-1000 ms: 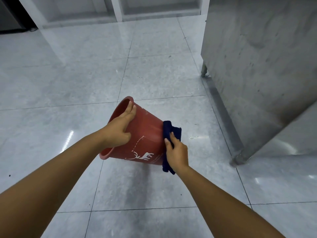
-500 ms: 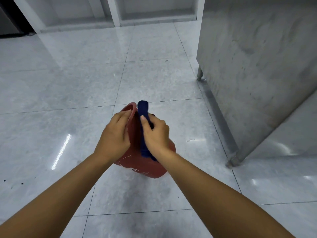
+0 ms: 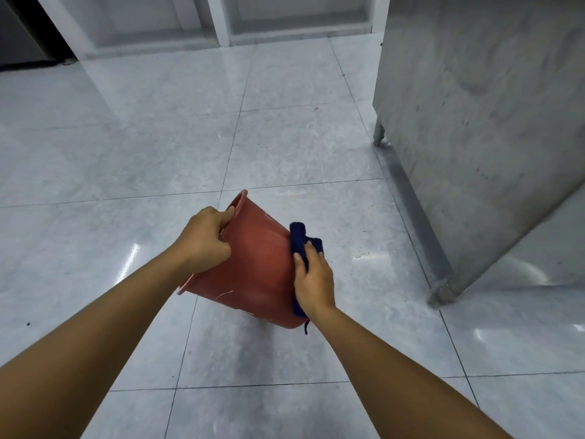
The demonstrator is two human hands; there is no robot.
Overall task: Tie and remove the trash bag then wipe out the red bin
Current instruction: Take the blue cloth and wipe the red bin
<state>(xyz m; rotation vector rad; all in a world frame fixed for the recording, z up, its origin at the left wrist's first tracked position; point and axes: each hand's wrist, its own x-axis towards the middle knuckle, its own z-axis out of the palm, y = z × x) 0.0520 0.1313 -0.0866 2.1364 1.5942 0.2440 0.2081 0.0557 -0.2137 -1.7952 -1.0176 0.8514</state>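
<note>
The red bin is held tipped on its side above the floor, its mouth turned to the left and away from me. My left hand grips its rim, fingers hooked over the edge. My right hand presses a dark blue cloth flat against the bin's base end on the right. Part of the cloth is hidden under my palm, and a thread hangs below it. No trash bag is in view, and the bin's inside is hidden.
Glossy grey floor tiles spread all around. A steel cabinet on short legs stands to the right, close to the bin. White shelving units line the far wall.
My right hand has slid the cloth from the bin's rim, next to the left hand, back down along the outer wall to the base end. The bin has turned in my grip.
</note>
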